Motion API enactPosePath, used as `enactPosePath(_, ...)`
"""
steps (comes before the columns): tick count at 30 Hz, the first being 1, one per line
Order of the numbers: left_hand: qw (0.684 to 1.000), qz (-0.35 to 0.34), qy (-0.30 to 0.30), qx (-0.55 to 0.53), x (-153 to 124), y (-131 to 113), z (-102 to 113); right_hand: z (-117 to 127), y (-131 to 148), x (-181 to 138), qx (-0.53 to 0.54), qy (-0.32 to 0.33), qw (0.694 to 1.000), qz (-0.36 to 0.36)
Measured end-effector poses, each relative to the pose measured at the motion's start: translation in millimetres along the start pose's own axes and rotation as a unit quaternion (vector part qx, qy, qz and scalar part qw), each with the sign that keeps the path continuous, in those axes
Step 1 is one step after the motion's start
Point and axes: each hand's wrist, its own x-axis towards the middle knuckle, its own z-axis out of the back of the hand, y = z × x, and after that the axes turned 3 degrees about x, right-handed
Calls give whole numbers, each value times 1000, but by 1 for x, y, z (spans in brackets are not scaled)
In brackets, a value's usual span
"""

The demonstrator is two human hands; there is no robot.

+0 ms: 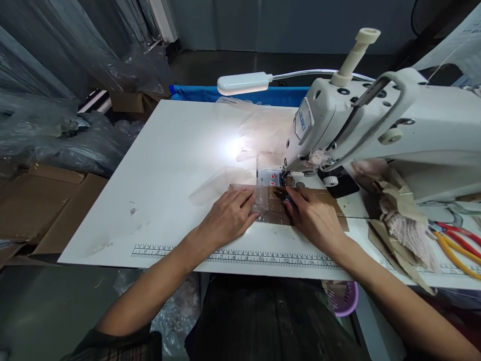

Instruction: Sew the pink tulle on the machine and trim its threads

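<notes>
Sheer pale fabric lies on the table at the needle area of the white sewing machine. My left hand rests flat on the fabric's near edge, fingers stretched out and pressing it down. A brown flat piece, like card, lies under the fabric and under my right hand. That hand is closed, with thumb and index finger around a small dark tool with a blue part, just in front of the presser foot. Most of this tool is hidden by the fingers.
A printed ruler runs along the front edge of the table. At right lie orange- and red-handled scissors and fabric scraps. A lamp hangs above. Cardboard boxes stand left; a purple basket is below.
</notes>
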Motion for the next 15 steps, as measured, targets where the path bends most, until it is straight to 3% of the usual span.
enactPosePath(7,1000,-8,1,2,0,3,-2,-1,23,18,-30,42,999,11)
enactPosePath(11,1000,-3,-6,-18,-3,3,1,-5,15,4,-10,-25,1000,-7)
enactPosePath(15,990,-61,16,-124,-22,-24,14,-13,-16,-31,29,-99,995,5)
